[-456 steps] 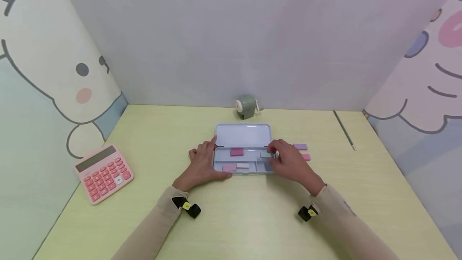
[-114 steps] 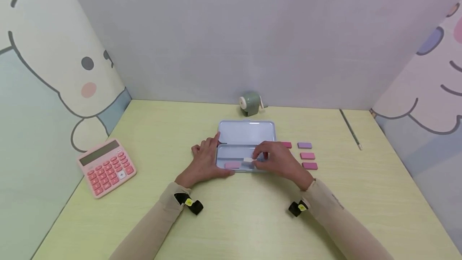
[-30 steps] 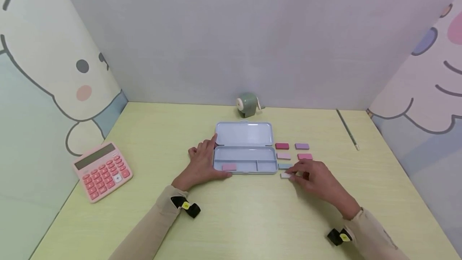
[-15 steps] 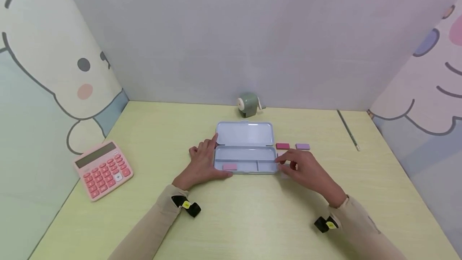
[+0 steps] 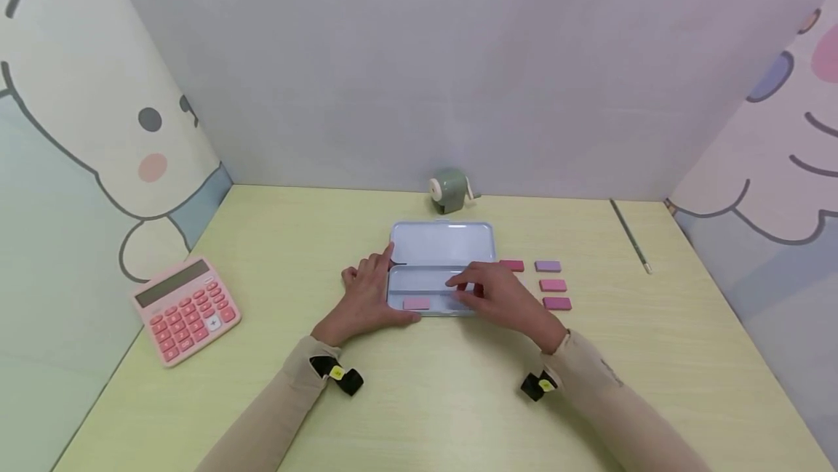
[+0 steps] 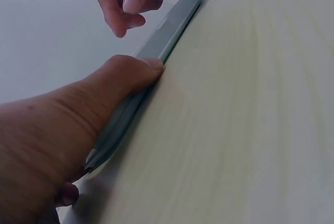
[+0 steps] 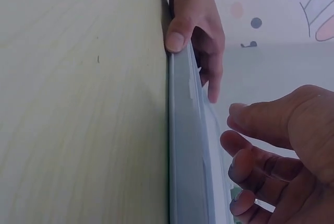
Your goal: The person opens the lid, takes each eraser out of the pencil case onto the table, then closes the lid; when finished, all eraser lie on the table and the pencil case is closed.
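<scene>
A pale blue pencil case [image 5: 445,242] lies with its lid laid back. One pink eraser-like block [image 5: 416,303] sits in its front left compartment. My left hand [image 5: 368,299] holds the case's left end, thumb along the front edge, index finger towards the hinge. Over the case's right half hovers my right hand [image 5: 504,297], fingers loosely bent; both wrist views show nothing between them. Right of the case lie a magenta block [image 5: 512,265], a purple block [image 5: 547,266], a pink block [image 5: 553,285] and a deep pink block [image 5: 557,303]. My right hand hides the nearer blocks beside the case.
A green pencil sharpener [image 5: 449,191] with a crank stands behind the case. Far left lies a pink calculator [image 5: 187,312]. A dark pencil [image 5: 631,236] rests at the back right of the table. Walls rise behind and at both sides.
Earlier, several blocks left the case for the table. One second ago my right hand was at the white block on the table; it has since moved left over the case. My left hand stayed.
</scene>
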Available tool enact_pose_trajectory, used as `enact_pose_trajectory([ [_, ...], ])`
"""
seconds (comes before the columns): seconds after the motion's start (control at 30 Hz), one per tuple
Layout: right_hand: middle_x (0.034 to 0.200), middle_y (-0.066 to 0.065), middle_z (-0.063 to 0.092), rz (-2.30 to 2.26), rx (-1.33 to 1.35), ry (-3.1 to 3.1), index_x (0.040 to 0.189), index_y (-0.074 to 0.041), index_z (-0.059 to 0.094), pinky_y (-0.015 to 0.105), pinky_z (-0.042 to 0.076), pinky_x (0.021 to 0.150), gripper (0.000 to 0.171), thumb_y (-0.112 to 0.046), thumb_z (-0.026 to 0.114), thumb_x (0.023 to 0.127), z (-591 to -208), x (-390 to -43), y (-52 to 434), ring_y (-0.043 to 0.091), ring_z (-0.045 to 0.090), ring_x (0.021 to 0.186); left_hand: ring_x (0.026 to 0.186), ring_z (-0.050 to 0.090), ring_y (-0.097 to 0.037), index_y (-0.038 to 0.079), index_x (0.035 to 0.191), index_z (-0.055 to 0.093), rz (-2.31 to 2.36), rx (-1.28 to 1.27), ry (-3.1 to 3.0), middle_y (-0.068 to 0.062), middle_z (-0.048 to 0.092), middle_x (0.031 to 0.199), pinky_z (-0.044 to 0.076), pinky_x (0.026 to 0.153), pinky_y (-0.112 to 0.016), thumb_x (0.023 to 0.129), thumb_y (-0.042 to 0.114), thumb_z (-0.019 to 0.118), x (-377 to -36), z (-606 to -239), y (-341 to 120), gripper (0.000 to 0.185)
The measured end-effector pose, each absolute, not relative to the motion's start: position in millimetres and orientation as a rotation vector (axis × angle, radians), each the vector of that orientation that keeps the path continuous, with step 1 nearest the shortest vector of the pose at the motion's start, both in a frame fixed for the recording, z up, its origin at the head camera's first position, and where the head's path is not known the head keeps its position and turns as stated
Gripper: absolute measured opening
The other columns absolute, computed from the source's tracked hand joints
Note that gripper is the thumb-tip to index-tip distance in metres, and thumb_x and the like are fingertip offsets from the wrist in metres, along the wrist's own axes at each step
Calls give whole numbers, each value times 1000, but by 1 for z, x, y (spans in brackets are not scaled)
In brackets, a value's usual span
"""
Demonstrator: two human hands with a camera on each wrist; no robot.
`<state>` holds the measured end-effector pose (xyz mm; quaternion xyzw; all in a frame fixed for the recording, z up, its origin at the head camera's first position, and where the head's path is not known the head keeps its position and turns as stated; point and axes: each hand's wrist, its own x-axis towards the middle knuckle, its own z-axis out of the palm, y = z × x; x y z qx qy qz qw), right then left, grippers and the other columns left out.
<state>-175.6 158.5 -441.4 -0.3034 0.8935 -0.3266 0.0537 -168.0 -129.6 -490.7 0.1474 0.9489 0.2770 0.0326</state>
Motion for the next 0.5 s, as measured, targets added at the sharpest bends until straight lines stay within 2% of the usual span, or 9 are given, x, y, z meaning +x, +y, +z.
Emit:
enact_pose_trajectory([
  [0.23, 96, 0, 78, -943, -1000, 2672, 110, -14, 85, 21, 47, 67, 15, -14, 80, 96, -446, -181, 133, 5, 53, 73, 131, 47, -36, 8, 173, 12, 843, 455, 2921, -18, 49, 152, 22, 106, -61, 71, 67, 91, -168, -490, -130, 142],
  [0.5, 97, -2, 80, -878, -1015, 2653, 109, -15, 87, 21, 51, 76, 14, -17, 82, 96, -448, -186, 114, 7, 64, 84, 129, 47, -35, 8, 173, 14, 847, 456, 2929, -17, 51, 148, 21, 104, -60, 70, 66, 92, -168, -490, -129, 141],
])
